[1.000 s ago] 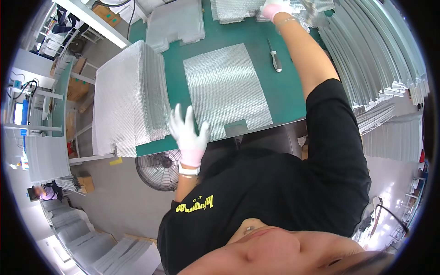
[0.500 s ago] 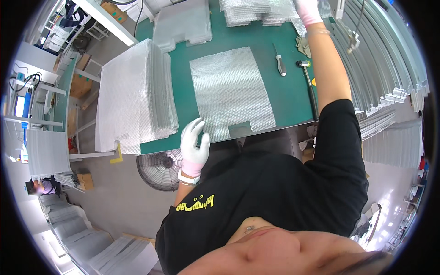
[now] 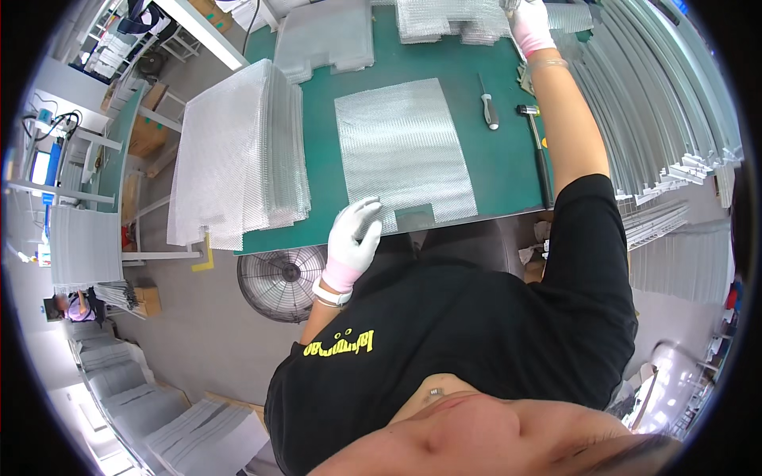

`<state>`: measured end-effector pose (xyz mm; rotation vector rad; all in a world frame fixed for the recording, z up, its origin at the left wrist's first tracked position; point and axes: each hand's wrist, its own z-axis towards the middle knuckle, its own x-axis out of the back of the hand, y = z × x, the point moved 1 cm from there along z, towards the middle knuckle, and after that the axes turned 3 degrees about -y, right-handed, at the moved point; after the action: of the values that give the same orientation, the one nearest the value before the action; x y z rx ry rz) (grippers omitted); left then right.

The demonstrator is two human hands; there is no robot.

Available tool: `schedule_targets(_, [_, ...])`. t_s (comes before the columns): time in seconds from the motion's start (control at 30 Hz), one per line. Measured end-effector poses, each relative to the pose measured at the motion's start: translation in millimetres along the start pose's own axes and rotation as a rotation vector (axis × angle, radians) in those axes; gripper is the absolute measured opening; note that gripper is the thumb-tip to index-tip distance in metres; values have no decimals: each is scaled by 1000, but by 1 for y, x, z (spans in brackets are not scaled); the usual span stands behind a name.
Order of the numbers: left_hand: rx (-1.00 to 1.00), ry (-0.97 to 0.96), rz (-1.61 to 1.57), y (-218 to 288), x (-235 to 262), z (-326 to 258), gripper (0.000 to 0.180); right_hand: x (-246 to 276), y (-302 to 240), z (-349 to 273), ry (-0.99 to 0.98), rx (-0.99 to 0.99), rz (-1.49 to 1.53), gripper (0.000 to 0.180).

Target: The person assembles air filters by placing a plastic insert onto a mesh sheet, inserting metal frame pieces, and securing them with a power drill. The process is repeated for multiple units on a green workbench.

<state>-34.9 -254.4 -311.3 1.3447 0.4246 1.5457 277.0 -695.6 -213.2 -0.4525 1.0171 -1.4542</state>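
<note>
A silvery mesh sheet (image 3: 405, 147) lies flat on the green table (image 3: 500, 170). My left hand (image 3: 351, 238), in a white glove, is at the sheet's near-left corner with its fingers curled on the edge. My right arm stretches far across the table. My right hand (image 3: 530, 24), also gloved, is at the far edge beside a pile of small mesh pieces (image 3: 448, 20); the picture's rim hides its fingertips.
A tall stack of mesh sheets (image 3: 238, 151) fills the table's left end, with another stack (image 3: 325, 36) behind it. A screwdriver (image 3: 490, 107) and a hammer (image 3: 540, 155) lie right of the sheet. Metal strips (image 3: 659, 103) are piled at right. A fan (image 3: 282, 274) stands below the table.
My left hand went from lying spread on the sheet to curling at its near-left corner. My right hand has stayed reaching at the far pile.
</note>
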Motion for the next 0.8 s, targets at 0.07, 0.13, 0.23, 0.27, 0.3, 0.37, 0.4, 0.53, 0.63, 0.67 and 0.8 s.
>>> schedule_targets(0.07, [43, -4, -19, -2, 2, -6, 30, -10, -13, -14, -34, -144, 21, 48])
schedule_targets(0.13, [72, 40, -62, -6, 7, -7, 30, -30, -35, -47, -73, -161, 26, 48])
schedule_targets(0.23, [109, 218, -358, -19, 6, -4, 52, -53, -68, -123, -154, -96, -133, 39])
schedule_targets(0.27, [102, 315, -504, -18, 5, 6, 61, -51, -61, -146, -208, -160, -260, 34])
schedule_targets(0.3, [73, 321, -604, -16, 9, 15, 68, -59, -69, -177, -237, -191, -237, 36])
schedule_targets(0.37, [152, 310, -883, -15, 17, 26, 84, -71, -80, -239, -256, -315, -181, 39])
schedule_targets(0.4, [178, 283, -595, -10, 19, 30, 87, -71, -79, -266, -243, -411, -156, 38])
schedule_targets(0.53, [621, 66, 136, 19, 22, 37, 99, -74, -98, -319, -370, -366, -670, 42])
schedule_targets(0.63, [484, 133, 303, 2, 5, 31, 99, -64, -87, -331, -402, -253, -852, 46])
schedule_targets(0.67, [373, 169, 342, -11, -1, 28, 99, -63, -85, -333, -393, -258, -874, 47])
schedule_targets(0.8, [426, 89, 345, -17, -10, 33, 98, -60, -78, -336, -394, -283, -933, 46])
